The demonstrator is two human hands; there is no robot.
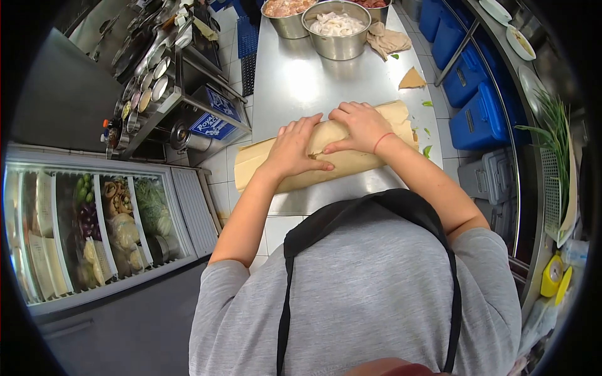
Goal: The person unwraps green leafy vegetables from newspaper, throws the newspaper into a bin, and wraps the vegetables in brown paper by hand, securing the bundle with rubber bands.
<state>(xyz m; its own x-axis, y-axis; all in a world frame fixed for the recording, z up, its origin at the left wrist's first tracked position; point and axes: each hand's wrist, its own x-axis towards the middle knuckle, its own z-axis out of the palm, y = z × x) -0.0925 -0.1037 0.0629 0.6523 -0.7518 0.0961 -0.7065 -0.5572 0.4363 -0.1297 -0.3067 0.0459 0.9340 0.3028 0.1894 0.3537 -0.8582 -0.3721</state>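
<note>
A long bundle in brown paper [352, 164] lies slantwise across the near part of the steel table [291, 78]. My left hand [293, 149] grips it left of its middle, fingers over the top and thumb pointing right along the near side. Right of the middle, my right hand [362, 128] holds the same paper, with its fingers curled over the far side and its thumb pointing left. Between the two thumbs the paper shows a small tear or gap. What lies inside the bundle is hidden.
At the table's far end stand metal bowls of pale food [338, 28] and raw meat. A crumpled cloth [387, 41], a brown paper scrap [412, 79] and green leaf bits lie along the right side. A glass-topped fridge [182, 213] is at left; blue bins [480, 119] stand at right.
</note>
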